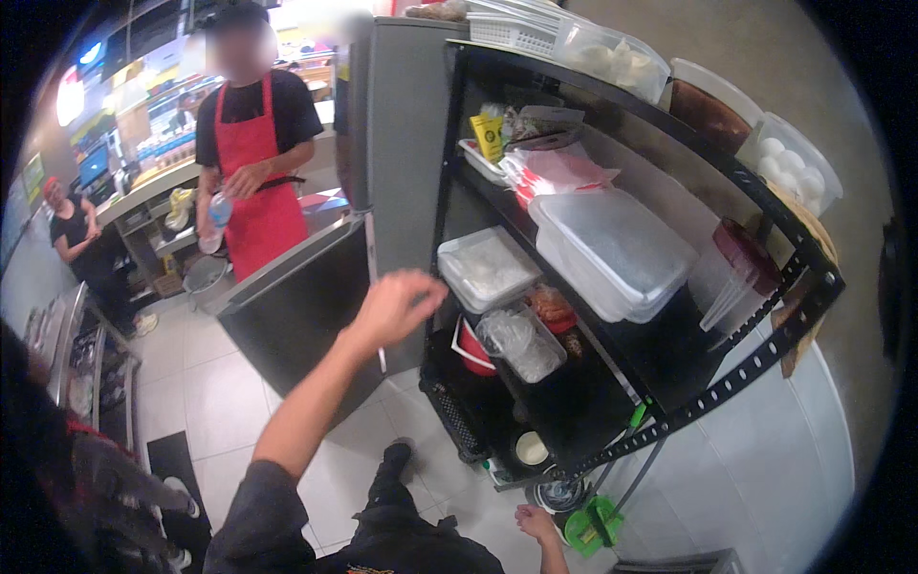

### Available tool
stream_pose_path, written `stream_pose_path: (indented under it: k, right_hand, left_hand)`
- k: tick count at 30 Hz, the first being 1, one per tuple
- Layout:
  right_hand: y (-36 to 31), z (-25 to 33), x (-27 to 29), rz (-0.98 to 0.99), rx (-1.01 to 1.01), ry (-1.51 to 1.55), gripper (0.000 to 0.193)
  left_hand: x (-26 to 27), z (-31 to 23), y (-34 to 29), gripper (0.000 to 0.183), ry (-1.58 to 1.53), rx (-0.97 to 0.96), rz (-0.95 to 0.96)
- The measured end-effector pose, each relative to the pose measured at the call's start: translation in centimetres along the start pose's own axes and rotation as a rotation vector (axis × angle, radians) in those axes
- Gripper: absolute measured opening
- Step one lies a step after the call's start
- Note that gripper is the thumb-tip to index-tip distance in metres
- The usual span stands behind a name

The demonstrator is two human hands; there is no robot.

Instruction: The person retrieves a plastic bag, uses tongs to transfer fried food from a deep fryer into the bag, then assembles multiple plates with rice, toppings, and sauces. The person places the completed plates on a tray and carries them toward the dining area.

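Note:
My left hand (405, 304) is stretched out in front of a black shelf rack, beside the low dark door (306, 306) that stands swung out from a tall grey cabinet (406, 124). Its fingers are loosely bent and apart, with nothing in them. Closest to it on the middle shelf is a lidded plastic container (488, 268). Low at my side, my right hand (535, 521) hangs with loosely bent fingers, and I see nothing in it. A green dustpan (593, 526) is close by it on the floor.
The black rack (832, 277) fills the right side, carrying a large clear bin (612, 253), a red-lidded jug (741, 258) and a tub of eggs (789, 172). A person in a red apron (253, 163) stands beyond the door, holding a bottle. Another person (76, 230) is farther left.

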State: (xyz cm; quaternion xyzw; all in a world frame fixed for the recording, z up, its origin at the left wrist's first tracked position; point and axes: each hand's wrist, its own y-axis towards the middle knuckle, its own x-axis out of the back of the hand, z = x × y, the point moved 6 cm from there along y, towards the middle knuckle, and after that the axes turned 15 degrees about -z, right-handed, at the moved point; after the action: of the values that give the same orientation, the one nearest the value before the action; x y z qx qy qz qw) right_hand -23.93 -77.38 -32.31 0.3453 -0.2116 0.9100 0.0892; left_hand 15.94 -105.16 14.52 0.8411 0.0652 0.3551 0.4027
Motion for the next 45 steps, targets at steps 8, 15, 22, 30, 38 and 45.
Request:
stream_pose_path:
  k: [8,15,22,30,38,45]
  right_hand:
    - [2.8,-1.0,-6.8,-0.009,0.080,0.177,0.035]
    - [2.7,7.2,-10.5,-0.065,-0.281,0.466,0.036]
    - [2.8,9.0,-12.4,-0.135,-0.281,0.294,0.035]
    - [0.0,6.0,-13.9,-0.273,-0.069,0.297,0.036]
    - [-0.1,18.7,-9.7,-0.064,-0.033,-0.215,0.042]
    - [6.1,55.3,9.1,-0.454,0.446,-0.025,0.035]
  left_hand:
    - [-6.8,0.4,23.7,0.018,-0.141,-0.573,-0.144]
    - [-12.5,0.1,30.2,0.017,-0.081,-0.914,0.432]
    - [-13.8,-0.7,31.0,0.014,-0.015,-1.076,0.487]
    - [-12.7,-1.7,31.4,0.022,-0.021,-1.123,0.311]
    - [-13.2,1.2,32.0,0.023,-0.323,-1.012,0.401]
    - [-12.0,0.4,32.8,0.025,-0.167,-0.988,0.437]
